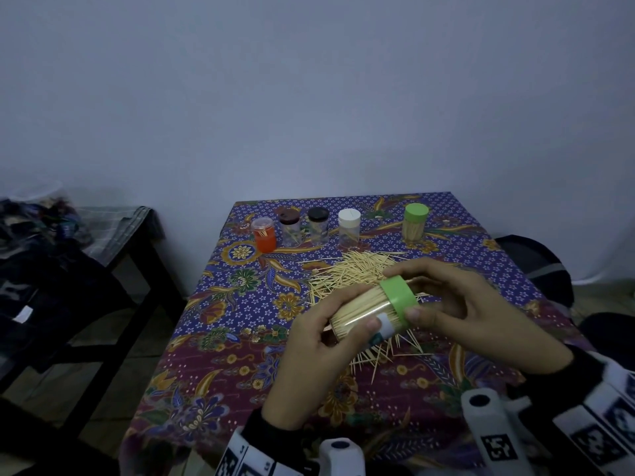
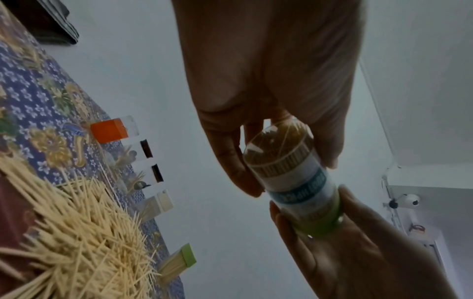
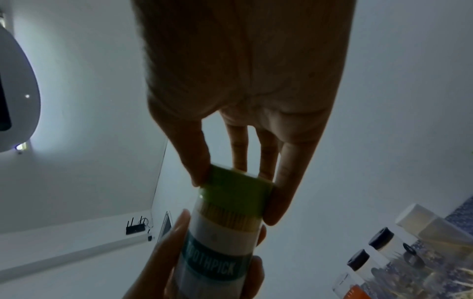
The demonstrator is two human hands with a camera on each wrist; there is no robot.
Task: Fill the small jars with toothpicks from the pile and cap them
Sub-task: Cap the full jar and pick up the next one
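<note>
A: Item held?
B: One clear toothpick jar (image 1: 364, 312), packed full, lying tilted above the surface (image 1: 220, 341), label reading "TOOTHPICK" in the right wrist view. Left hand (image 1: 309, 365): fingers (image 3: 176, 238) curled round the jar's body. Right hand (image 1: 477, 314): thumb and fingers (image 3: 284, 188) clamped on the green cap (image 1: 400, 297), which sits on the jar's mouth.

A: Loose stock?
B: Toothpick pile (image 1: 354, 273), spread on the floral cloth directly beneath and behind both hands; some strays lie nearer the person.

A: Other containers?
B: Row at the far edge, all upright. From the left: orange jar with clear lid (image 1: 264, 235); clear jar, dark red cap (image 1: 289, 225); clear jar, black cap (image 1: 318, 224); clear jar, white cap (image 1: 349, 227); then, set apart to the right, a full jar with green cap (image 1: 415, 221).

A: Surroundings?
B: Dark side table (image 1: 113, 242) to the left, piled with clothing.
</note>
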